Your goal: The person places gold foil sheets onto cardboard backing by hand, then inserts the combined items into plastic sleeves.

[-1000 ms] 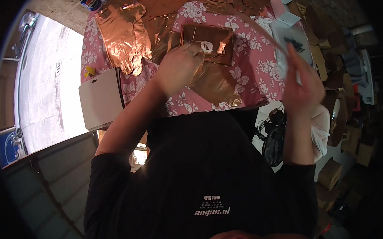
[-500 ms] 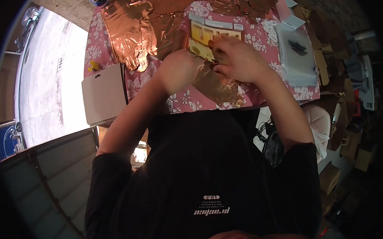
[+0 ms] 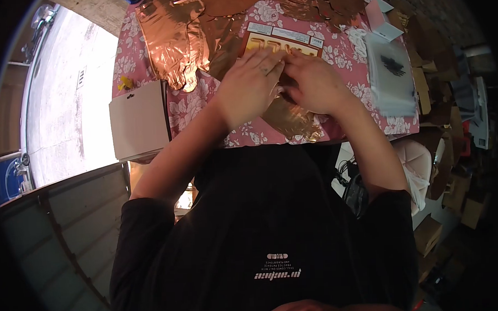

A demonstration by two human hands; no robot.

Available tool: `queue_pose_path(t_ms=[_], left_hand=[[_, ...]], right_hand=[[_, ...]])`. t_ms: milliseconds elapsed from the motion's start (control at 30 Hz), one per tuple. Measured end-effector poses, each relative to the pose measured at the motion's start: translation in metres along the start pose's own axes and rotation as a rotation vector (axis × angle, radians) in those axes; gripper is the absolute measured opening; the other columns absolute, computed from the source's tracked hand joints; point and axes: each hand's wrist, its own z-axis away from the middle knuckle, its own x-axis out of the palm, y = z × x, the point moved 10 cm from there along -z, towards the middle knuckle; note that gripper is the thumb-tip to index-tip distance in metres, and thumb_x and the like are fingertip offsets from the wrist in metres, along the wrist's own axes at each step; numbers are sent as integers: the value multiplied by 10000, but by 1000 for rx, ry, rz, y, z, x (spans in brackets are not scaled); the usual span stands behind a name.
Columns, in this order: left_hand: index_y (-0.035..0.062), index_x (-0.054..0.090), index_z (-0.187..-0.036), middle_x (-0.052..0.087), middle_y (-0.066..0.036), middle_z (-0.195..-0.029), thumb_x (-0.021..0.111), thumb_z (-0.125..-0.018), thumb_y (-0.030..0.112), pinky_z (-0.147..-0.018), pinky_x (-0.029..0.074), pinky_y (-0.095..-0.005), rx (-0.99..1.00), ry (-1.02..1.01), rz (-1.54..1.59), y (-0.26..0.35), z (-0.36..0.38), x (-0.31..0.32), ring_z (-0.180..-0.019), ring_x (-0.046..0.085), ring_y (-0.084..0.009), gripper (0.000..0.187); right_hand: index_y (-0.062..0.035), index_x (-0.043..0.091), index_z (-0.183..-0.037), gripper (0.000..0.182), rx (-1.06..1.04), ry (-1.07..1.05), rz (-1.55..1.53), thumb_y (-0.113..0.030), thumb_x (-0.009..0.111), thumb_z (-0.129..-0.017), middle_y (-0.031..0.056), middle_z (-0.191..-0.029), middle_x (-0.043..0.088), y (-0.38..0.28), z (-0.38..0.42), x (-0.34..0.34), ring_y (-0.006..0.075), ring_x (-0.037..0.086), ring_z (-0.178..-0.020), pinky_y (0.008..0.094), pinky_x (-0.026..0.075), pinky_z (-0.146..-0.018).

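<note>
A yellow printed card packet (image 3: 289, 40) with a white label strip and barcode along its far edge lies on the table, its near part covered by my hands. My left hand (image 3: 251, 85) rests flat over its near side, fingers stretched out and pointing away from me. Beside it, my right hand (image 3: 316, 83) has its fingers extended toward the left fingertips, the thumb apart beneath. The fingertips of both hands come together over the packet. From under my hands a sheet of shiny gold foil (image 3: 291, 120) spreads toward the near table edge.
Copper-coloured foil pieces (image 3: 173, 40) lie at the far left, with darker foil (image 3: 315, 5) at the back. A grey-white board stack (image 3: 141, 118) sits at the left edge. Clear plastic bags (image 3: 391, 79) and a folded white card (image 3: 383, 19) are at right on the floral tablecloth (image 3: 190, 111).
My left hand has moved right and opened from a curled shape to lie flat over the packet. My right fingers have straightened, and the packet lies flatter.
</note>
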Motion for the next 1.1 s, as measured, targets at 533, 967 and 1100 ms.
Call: queue_pose_path(t_ms=[533,967,1100], left_hand=[[-6,735,-1272,682,-136,-1393,720,-943,162,-1097,507,-454,-125,-234,131,-10,5,23,-1296,634,-334,369],[7,728,-1275,653,-168,-1446,702,-952,134,-1177,463,-468,-13,-95,208,-14,14,7,-1403,587,-337,348],[4,668,-1373,616,-236,-1480,700,-977,112,-1205,431,-472,-132,216,264,-28,28,-79,-1446,554,-393,413]], right_hand=[[29,733,-1118,641,320,-504,-22,-216,1029,-605,177,-1045,791,106,-109,12,314,766,-944,436,595,-834],[8,799,-1098,410,254,-373,-225,-140,943,-745,149,-985,816,94,-84,-21,266,785,-896,436,611,-810],[45,745,-1059,253,528,-112,-613,30,807,-814,112,-927,793,60,-22,-96,184,768,-865,330,602,-764]])
